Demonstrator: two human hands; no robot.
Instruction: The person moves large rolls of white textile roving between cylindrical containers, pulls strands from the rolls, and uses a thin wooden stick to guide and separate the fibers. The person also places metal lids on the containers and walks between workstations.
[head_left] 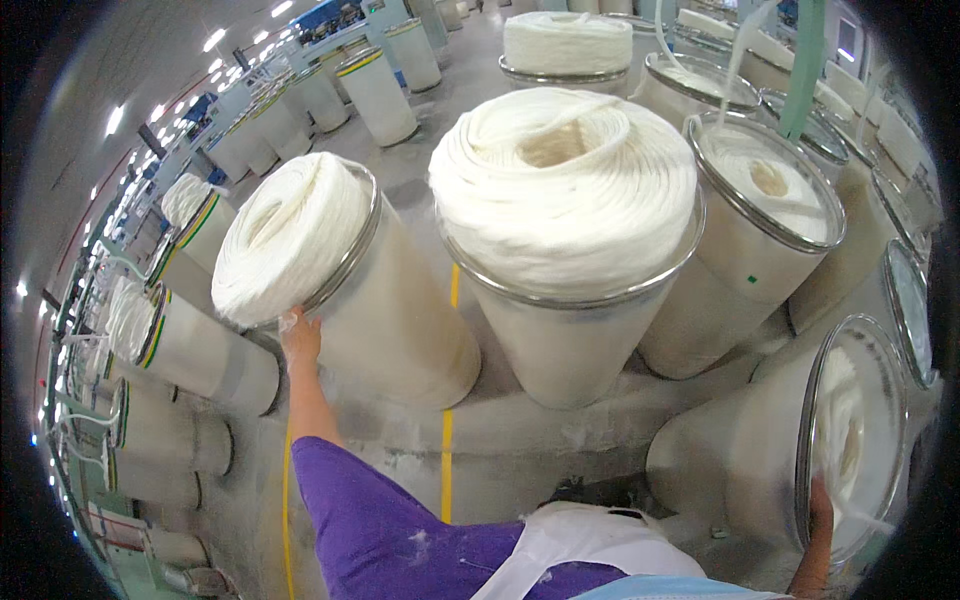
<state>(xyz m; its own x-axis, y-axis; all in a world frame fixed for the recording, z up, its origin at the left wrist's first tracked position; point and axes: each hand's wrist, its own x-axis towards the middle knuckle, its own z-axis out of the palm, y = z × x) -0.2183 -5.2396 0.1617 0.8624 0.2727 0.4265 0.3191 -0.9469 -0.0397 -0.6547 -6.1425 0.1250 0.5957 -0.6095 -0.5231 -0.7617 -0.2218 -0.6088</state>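
Observation:
My left arm, in a purple sleeve, reaches forward to a tall whitish can (400, 310) heaped with a thick coil of white sliver (290, 235). My left hand (301, 338) is closed at the can's metal rim, just under the coil; some fingertips are hidden. At the lower right, another can (735, 465) appears with its mouth facing right and a lower coil of sliver (840, 430) inside. My right hand (821, 508) grips that can's metal rim, its fingers partly hidden. Between these two stands a third can (570, 345), topped by a large sliver coil (565, 190).
More sliver cans (750, 240) crowd the right, with white strands hanging down beside a green post (803, 75). Cans with green-and-yellow rims (205, 340) line the left. Yellow lines (447, 465) run along the grey floor. Farther cans (375, 95) stand at the back.

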